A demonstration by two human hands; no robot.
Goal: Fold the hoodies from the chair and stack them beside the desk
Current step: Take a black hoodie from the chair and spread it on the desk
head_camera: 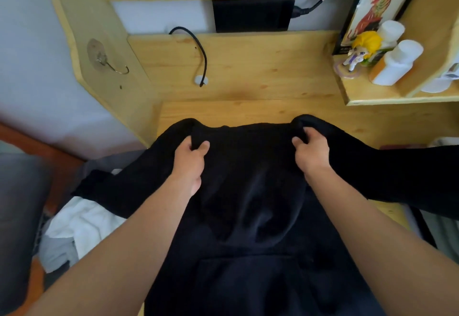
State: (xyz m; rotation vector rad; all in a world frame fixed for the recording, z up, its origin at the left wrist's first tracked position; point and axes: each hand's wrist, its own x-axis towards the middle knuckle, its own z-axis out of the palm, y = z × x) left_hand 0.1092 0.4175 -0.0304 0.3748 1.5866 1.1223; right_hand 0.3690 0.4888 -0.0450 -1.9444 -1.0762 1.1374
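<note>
**Now spreading a black hoodie flat, ready for the first fold**

Both hands are clamped on cloth. The left hand [192, 158] pinches the black hoodie [248, 191] at one shoulder, thumb on top and fingers curled under; the right hand [310, 149] grips the other shoulder the same way, bunching a ridge of fabric. They sit well apart, one at each shoulder.

The hoodie lies across the table [248, 87], collar end toward the far edge and its body running over the near edge toward the person. One sleeve trails off the left edge, the other stretches toward the right edge. The front pocket shows near the bottom of the view, so the garment seems to lie face up, with what looks like the hood lying down over the chest.

By my reading this is the laying-out step: the hoodie is off the chair but not yet folded. The next move likely calls for tugging the shoulders square, smoothing the body, then bringing the sleeves inward. The overhang at the near edge could drag the cloth off if released carelessly.

As for containers, the shelf [372, 98] at the right far corner holds white bottles [397, 64], a small figurine [360, 52] and a boxed picture [372, 10]. What the bottles contain cannot be told. A pale garment [82, 223] lies heaped below the left edge, on what I cannot tell.
</note>
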